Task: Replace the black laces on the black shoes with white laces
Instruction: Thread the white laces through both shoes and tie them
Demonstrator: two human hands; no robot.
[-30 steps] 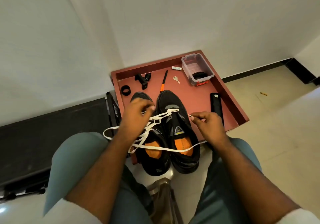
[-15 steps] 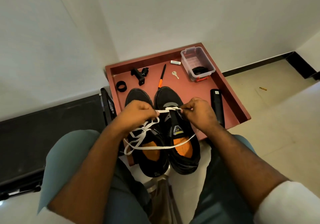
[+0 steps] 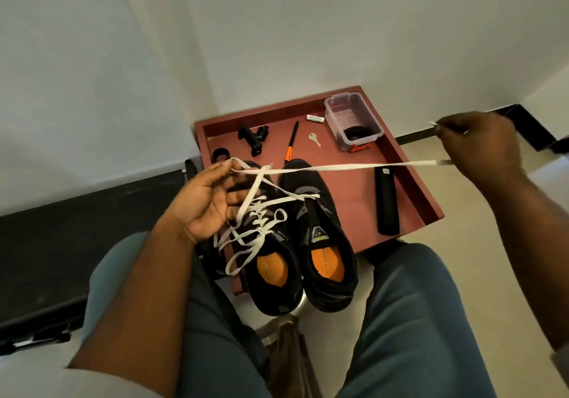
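Note:
Two black shoes with orange insoles stand side by side on a red tray [image 3: 409,200], toes pointing away from me. The left shoe [image 3: 271,262] carries a loosely threaded white lace. The right shoe [image 3: 326,237] has a white lace [image 3: 338,167] through its front eyelets. My left hand [image 3: 209,200] is over the left shoe's toe and pinches one part of that lace. My right hand [image 3: 480,145] is far out to the right, beyond the tray, pinching the other end and drawing the lace taut.
On the tray lie a clear plastic box [image 3: 354,123], a key [image 3: 314,139], an orange-and-black tool [image 3: 292,142], a black ring [image 3: 220,154], a black clamp [image 3: 254,139], a small white tube [image 3: 315,118] and a long black bar [image 3: 387,200]. My knees flank the shoes.
Both hands were together at the right shoe's front eyelets. My right hand has since swung far right, pulling the lace out long, and my left hand moved slightly left.

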